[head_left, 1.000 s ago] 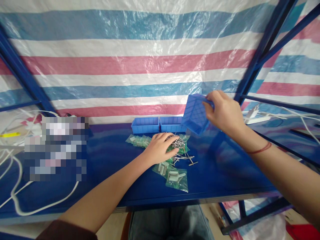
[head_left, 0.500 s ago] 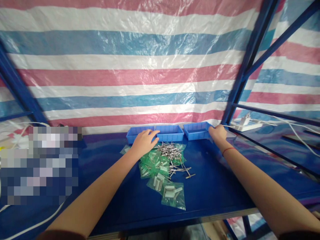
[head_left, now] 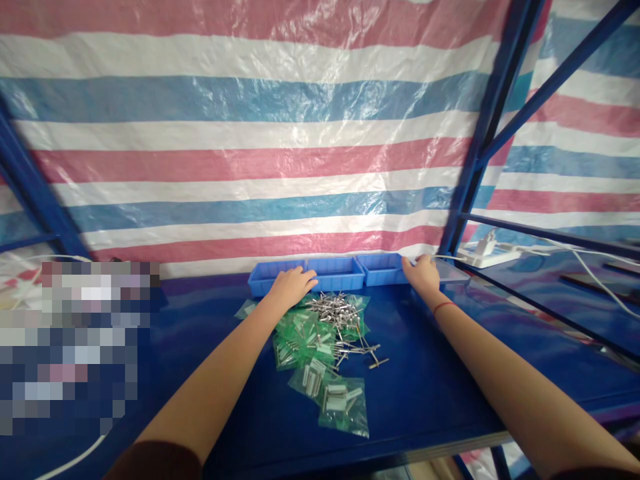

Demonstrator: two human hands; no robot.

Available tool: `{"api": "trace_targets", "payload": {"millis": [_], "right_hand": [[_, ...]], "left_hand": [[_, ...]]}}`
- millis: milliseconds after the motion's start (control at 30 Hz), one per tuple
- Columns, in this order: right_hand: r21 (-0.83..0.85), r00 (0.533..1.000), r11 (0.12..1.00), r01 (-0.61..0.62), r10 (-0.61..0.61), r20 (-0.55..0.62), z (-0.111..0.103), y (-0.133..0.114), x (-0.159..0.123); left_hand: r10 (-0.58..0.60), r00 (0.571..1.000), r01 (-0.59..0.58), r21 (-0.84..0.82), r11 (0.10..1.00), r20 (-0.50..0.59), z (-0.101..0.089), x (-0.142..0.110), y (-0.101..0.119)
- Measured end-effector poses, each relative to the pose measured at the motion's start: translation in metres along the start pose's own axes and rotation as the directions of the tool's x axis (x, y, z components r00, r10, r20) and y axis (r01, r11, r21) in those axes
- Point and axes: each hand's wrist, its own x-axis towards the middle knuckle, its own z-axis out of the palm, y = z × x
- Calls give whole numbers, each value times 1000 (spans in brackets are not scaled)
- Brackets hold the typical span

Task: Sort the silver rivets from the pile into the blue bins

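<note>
Three blue plastic bins stand in a row at the back of the table: a left bin (head_left: 260, 283), a middle bin (head_left: 340, 281) and a right bin (head_left: 383, 272). My left hand (head_left: 293, 287) lies over the front rims where the left and middle bins meet, fingers stretched out. At the outer end of the right bin, my right hand (head_left: 423, 273) has its fingers closed on the end wall. In front of the bins is a heap of loose metal pins (head_left: 336, 310), some T-shaped. Green-tinted clear bags (head_left: 303, 333) of small parts lie beside and below it.
A clear flat sheet (head_left: 453, 270) lies beyond my right hand. Farther right sits a white power strip (head_left: 487, 250) with cables. Blue frame posts (head_left: 467, 167) rise at both sides before a striped tarp (head_left: 260, 160). A blurred-out pile (head_left: 75, 347) occupies the left.
My right hand has moved left with the right bin, which now sits against the middle bin. My left hand stays by the left and middle bins, its fingers less spread. The view has shifted slightly.
</note>
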Motion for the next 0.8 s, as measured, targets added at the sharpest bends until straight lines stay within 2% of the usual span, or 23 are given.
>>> {"api": "trace_targets", "payload": {"millis": [67,100,167,233,267,300,367,433,633,800], "right_hand": [[4,968,973,231,-230,-102,-2,-7,-8],[6,918,922,387,-385,-94,-3,-11,-13],[40,749,750,660,-662,31,-5,-21,-22],[80,580,599,797,-795,178,-5,-29,-30],[90,527,558,825,-817,232,-4,-33,-33],[101,495,536,838,-826,270,-3,-35,-35],[138,463,519,844,-833,303,-2,-37,-39],[190,451,516,835,-840,302,-2,-36,-41],[188,501,566,803,-811,303,-10,-33,-48],[143,502,563,814,-806,313,-9,-36,-51]], "left_hand": [[10,1000,-10,10,1000,-5,1,-1,0],[9,1000,-9,12,1000,-10,1,-1,0],[4,1000,-4,7,1000,-20,2,-1,0],[2,999,-3,-4,1000,-33,3,-1,-1],[6,999,-7,-10,1000,-39,3,-2,-1],[12,999,-12,-16,1000,-45,3,-2,-2],[20,998,-21,-35,999,-55,3,-3,-2],[21,998,-25,-60,998,-59,2,-4,-2],[19,998,-23,-67,998,-56,-4,-9,-1],[15,999,-17,-62,998,-45,-2,-8,0]]}}
